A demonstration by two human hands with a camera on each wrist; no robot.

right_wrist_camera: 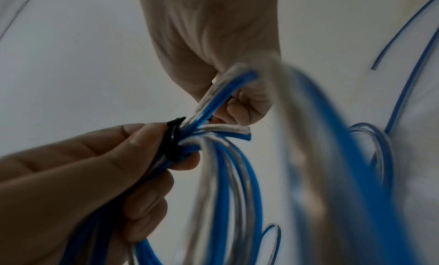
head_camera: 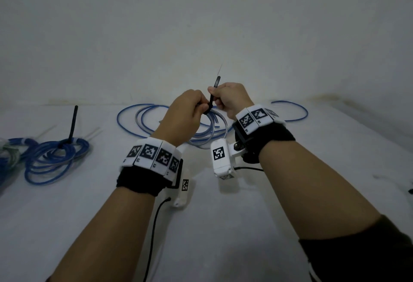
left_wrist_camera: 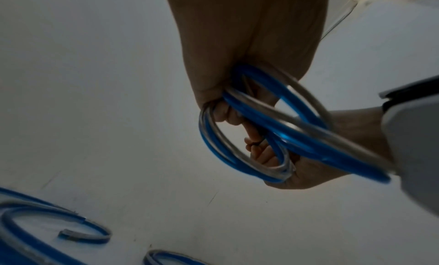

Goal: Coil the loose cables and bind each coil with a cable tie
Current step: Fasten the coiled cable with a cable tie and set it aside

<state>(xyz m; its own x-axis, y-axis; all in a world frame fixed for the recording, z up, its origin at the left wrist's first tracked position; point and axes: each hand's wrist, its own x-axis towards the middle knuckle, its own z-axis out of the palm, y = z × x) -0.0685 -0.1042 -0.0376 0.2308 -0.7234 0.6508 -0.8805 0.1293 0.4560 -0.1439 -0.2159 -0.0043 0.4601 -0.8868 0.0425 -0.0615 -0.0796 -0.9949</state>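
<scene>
Both hands are raised over the white table (head_camera: 245,226). My left hand (head_camera: 200,108) grips a coil of blue and clear cable (head_camera: 209,133), which hangs below the fist. In the right wrist view a black cable tie (right_wrist_camera: 173,140) is looped round the gathered strands of the coil (right_wrist_camera: 228,184), just past the left hand's fingertips (right_wrist_camera: 142,137). My right hand (head_camera: 215,99) pinches the tie's tail (head_camera: 215,86), which points up and away. From the left wrist view the coil (left_wrist_camera: 259,122) runs out of the left fist (left_wrist_camera: 237,62); the tie is mostly hidden there.
More loose blue and clear cable (head_camera: 131,120) lies on the table behind the hands, with another blue loop (head_camera: 297,111) to the right. Bound coils (head_camera: 55,156) sit at the far left, one black tie tail (head_camera: 73,123) standing up. A pale wall rises close behind.
</scene>
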